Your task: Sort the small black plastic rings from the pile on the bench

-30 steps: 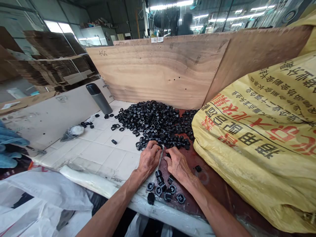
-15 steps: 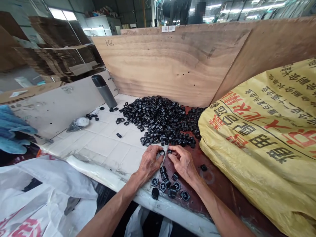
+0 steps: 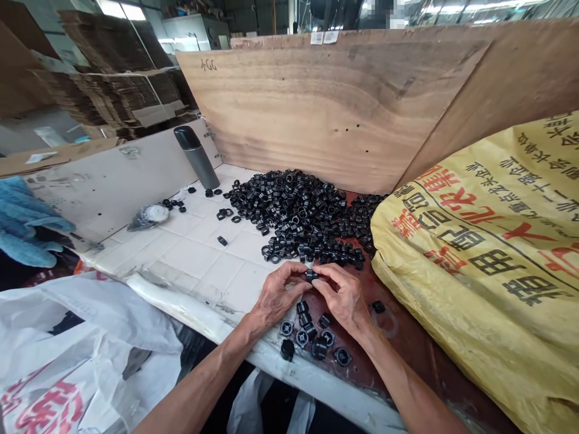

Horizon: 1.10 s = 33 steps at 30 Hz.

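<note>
Big yellow sack (image 3: 456, 259) slumped on right, beside heap of black rings (image 3: 298, 214). Left hand (image 3: 278, 293) and right hand (image 3: 344, 296) meet just in front of heap. Loose black pieces (image 3: 301, 337) below them, nearer table edge. Smallest: small black part (image 3: 311, 275) pinched between both hands' fingertips, can't tell if one piece or two. Probably light, stiff plastic, bit slick, not fragile. I'd grip outer sides.
</note>
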Available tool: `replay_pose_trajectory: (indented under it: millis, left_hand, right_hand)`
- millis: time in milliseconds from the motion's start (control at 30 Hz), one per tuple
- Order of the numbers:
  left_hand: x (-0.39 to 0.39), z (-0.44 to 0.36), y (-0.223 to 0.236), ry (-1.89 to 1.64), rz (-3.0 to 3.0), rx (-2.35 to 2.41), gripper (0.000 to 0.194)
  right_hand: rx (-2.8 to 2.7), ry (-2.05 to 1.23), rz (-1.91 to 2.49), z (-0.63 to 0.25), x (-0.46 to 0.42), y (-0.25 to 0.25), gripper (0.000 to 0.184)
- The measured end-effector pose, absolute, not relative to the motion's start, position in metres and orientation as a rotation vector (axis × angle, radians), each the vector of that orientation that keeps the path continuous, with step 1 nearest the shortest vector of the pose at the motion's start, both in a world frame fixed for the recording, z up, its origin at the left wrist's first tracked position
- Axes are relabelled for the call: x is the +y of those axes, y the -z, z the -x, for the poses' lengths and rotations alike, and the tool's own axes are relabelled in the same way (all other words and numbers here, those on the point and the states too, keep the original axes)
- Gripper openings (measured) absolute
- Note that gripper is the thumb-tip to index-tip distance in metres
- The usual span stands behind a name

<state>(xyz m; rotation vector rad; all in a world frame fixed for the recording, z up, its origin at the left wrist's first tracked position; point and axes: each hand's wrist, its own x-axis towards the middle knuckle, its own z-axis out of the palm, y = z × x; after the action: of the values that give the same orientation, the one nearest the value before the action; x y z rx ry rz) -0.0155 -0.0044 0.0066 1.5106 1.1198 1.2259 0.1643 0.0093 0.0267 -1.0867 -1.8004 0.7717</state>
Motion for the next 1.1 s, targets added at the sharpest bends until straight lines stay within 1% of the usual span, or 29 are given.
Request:
replay_pose_trajectory:
  millis: [167,267,367,500,667,733,800,867,933,1033,1067,1100]
  left_hand:
    - [-0.003,0.015,-0.005,-1.233,-1.434,1.068,0.028]
    - [-0.004,0.015,-0.006,-1.239,-1.505,1.064,0.025]
    - [-0.005,0.014,-0.007,-1.23,-1.533,1.058,0.024]
    - [-0.006,0.014,-0.008,-1.252,-1.596,1.051,0.02]
    - [-0.008,0.012,-0.011,-1.213,-1.745,1.035,0.02]
    - [-0.007,0.01,-0.011,-1.206,-1.721,1.029,0.02]
    - [-0.007,0.009,-0.011,-1.207,-1.66,1.029,0.018]
    - [-0.006,0.009,-0.01,-1.226,-1.576,1.03,0.017]
    - [-0.006,0.009,-0.009,-1.261,-1.525,1.039,0.018]
    - [-0.006,0.011,-0.009,-1.279,-1.558,1.06,0.02]
    - [-0.006,0.011,-0.009,-1.276,-1.574,1.06,0.02]
    - [-0.006,0.011,-0.01,-1.272,-1.58,1.053,0.02]
  right_hand:
    - [-1.809,-0.768,1.055,-0.165,0.009,-0.024,0.016]
    - [-1.842,-0.713,1.082,-0.164,0.009,-0.019,0.014]
    - [-1.899,-0.628,1.094,-0.163,0.009,-0.018,0.016]
    - [-1.907,-0.603,1.132,-0.161,0.007,-0.02,0.024]
    - [-1.914,-0.5,1.268,-0.159,0.009,-0.011,0.045]
    - [-1.875,-0.54,1.287,-0.16,0.009,-0.01,0.042]
    - [-1.818,-0.655,1.264,-0.16,0.008,-0.014,0.029]
    - [-1.793,-0.762,1.207,-0.161,0.005,-0.02,0.023]
    - [-1.827,-0.806,1.143,-0.163,0.004,-0.025,0.023]
    - [-1.886,-0.779,1.131,-0.164,0.006,-0.026,0.02]
    - [-1.895,-0.748,1.154,-0.164,0.007,-0.024,0.024]
    - [-1.899,-0.713,1.179,-0.164,0.007,-0.022,0.032]
